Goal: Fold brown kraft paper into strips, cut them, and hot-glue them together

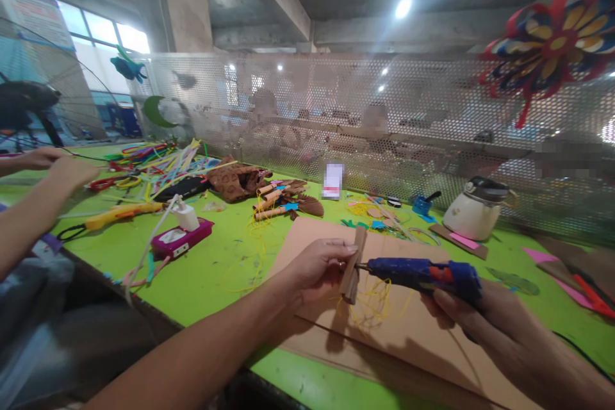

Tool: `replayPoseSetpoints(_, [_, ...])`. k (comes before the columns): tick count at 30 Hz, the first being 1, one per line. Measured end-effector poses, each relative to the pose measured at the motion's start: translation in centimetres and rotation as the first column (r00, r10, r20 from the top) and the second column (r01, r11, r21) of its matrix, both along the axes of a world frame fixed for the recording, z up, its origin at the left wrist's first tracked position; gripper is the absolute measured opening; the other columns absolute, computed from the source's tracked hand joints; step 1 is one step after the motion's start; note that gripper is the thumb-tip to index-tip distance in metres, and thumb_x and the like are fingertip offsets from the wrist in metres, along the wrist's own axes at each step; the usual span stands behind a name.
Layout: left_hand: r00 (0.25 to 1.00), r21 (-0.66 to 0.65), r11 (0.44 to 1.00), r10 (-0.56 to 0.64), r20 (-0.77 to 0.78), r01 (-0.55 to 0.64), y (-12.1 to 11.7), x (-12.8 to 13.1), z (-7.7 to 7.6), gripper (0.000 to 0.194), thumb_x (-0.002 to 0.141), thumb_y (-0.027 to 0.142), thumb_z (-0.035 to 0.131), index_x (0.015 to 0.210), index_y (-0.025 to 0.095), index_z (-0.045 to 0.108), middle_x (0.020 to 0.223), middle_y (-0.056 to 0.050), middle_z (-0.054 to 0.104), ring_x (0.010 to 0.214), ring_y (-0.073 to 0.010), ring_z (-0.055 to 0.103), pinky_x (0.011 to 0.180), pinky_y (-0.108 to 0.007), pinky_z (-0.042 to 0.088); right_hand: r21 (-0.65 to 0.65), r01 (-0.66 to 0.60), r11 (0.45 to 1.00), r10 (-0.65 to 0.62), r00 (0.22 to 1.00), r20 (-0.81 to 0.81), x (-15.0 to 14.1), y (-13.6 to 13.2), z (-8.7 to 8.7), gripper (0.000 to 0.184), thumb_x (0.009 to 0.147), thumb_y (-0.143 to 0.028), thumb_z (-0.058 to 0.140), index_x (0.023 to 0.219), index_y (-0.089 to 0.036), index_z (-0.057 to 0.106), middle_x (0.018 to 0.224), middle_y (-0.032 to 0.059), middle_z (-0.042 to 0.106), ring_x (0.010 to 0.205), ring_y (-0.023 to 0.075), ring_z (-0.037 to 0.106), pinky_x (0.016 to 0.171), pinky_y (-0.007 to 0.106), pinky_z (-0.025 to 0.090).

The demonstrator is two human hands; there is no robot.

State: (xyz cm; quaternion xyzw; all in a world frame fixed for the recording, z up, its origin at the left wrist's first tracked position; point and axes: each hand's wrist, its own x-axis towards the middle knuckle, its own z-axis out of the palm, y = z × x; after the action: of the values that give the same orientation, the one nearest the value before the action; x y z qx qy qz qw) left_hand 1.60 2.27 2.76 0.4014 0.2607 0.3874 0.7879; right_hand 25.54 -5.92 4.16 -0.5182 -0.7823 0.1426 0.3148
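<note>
My right hand [473,311] is wrapped round a blue glue gun [413,272] that points left. Its nozzle meets, or nearly meets, a folded brown strip [354,269], perhaps cardboard. Between thumb and fingers, my left hand [319,269] pinches that strip, holding it tilted above a tan cardboard sheet [307,240]. Thin yellow strings [377,307] hang and lie tangled just below the strip. Part of my left fingers is hidden behind the strip.
Rolled brown pieces with blue bits [276,208] lie beyond the cardboard. A purple power strip [182,238] and a yellow tool [118,214] sit left, near a co-worker's hands [72,170]. A white kettle [475,208] stands at right, before a perforated metal screen [307,96].
</note>
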Motion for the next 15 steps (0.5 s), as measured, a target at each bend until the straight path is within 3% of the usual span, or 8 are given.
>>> replayPoseSetpoints(15, [1.000, 0.047, 0.999, -0.006, -0.020, 0.007, 0.49, -0.03, -0.53, 0.012, 0.068, 0.016, 0.069, 0.070, 0.010, 0.059, 0.063, -0.001, 0.055, 0.052, -0.0072, 0.050, 0.053, -0.020, 0.039, 0.061, -0.040, 0.997, 0.038, 0.998, 0.043, -0.55, -0.32, 0.87, 0.041, 0.091, -0.048, 0.041, 0.065, -0.020, 0.056, 0.057, 0.0009, 0.056, 0.051, 0.0124, 0.051, 0.046, 0.022, 0.040])
